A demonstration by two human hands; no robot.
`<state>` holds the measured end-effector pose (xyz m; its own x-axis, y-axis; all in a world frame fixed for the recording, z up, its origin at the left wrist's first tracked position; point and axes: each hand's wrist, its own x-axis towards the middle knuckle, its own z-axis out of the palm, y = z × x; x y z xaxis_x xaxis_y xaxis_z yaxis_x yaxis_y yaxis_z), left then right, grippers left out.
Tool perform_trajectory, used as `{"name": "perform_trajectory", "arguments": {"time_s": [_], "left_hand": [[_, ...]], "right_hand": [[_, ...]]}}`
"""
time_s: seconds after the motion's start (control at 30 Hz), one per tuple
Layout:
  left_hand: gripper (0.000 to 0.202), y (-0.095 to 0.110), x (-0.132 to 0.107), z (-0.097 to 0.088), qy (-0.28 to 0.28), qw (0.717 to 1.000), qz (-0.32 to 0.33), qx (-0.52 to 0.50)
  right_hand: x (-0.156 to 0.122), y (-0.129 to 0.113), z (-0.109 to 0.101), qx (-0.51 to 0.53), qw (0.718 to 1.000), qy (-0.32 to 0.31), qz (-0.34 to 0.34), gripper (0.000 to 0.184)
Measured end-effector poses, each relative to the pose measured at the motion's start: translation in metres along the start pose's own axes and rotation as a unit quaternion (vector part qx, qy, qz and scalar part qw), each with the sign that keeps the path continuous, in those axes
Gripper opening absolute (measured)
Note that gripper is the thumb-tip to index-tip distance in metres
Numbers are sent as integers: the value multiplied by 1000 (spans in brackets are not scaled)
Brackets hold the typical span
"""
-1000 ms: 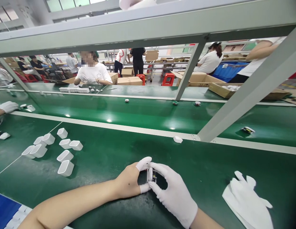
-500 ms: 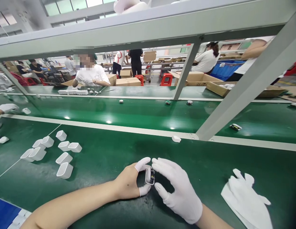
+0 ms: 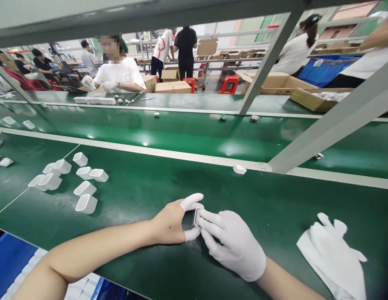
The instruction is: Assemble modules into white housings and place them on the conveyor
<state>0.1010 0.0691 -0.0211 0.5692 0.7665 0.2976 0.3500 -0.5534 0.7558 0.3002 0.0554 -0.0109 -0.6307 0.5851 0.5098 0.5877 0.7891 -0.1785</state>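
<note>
Head view: looks down on a dull green bench mat [image 3: 143, 187], with a glossy conveyor belt [image 3: 181, 133] beyond it and a slanted grey strut [image 3: 331, 125] bolted between the two. Clamps a small white casing [image 3: 195, 216] from both sides, on the mat, nearer than the strut's foot and to its left: left hand [image 3: 170, 223], bare but for white cots on thumb and forefinger, nipped shut on its edges; gloved right hand [image 3: 236, 246] folded tight over its face. Finds a spare white glove [image 3: 334, 254] nearer than the strut's foot and to its right, a white cap [image 3: 239, 169] just left of that foot, and loose white shells [image 3: 81, 183] well to the left. Far behind the strut, takes in a seated worker [image 3: 118, 75], cardboard boxes [image 3: 173, 86] and red stools [image 3: 228, 83]. Unlike half a second ago, hides the casing's dark inside under the right fingers and leaves only a rim in sight; perhaps turned over, hard to tell.
</note>
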Motion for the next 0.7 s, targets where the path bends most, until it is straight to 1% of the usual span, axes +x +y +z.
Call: {"name": "perform_trajectory", "arguments": {"time_s": [0.1,0.13,0.2,0.27,0.3,0.37,0.4,0.43,0.5,0.6,0.63,0.7], "left_hand": [[76,3,1,-1,6,1000,-4,-18],[76,4,1,-1,4,1000,-5,-22],[76,7,2,-2,-2,1000,-7,-26],[77,9,3,-3,-9,1000,-12,-25],[77,9,3,-3,-13,1000,-14,-23],[78,10,3,-4,-17,999,-18,-21],[78,10,3,-4,-19,999,-19,-20],[77,10,3,-4,-20,999,-19,-20],[76,10,3,-4,-22,999,-21,-20],[76,9,2,-4,-30,999,-23,-14],[76,8,2,-4,-33,999,-26,-11],[76,8,2,-3,-36,999,-30,-6]], "right_hand": [[2,-3,1,-18,1000,-9,4,25],[3,-3,1,0,1000,-9,10,25],[4,-1,0,82,996,2,36,25],[3,4,-1,167,981,51,79,25],[2,7,-1,186,974,82,101,24],[0,11,-1,168,969,126,127,21],[0,12,-1,143,973,128,126,20],[1,12,-1,117,980,112,113,20],[4,10,-3,72,993,58,71,22],[11,7,-4,32,999,-16,24,17],[12,7,-4,26,999,-28,17,16],[13,7,-3,27,999,-29,17,15]]}}
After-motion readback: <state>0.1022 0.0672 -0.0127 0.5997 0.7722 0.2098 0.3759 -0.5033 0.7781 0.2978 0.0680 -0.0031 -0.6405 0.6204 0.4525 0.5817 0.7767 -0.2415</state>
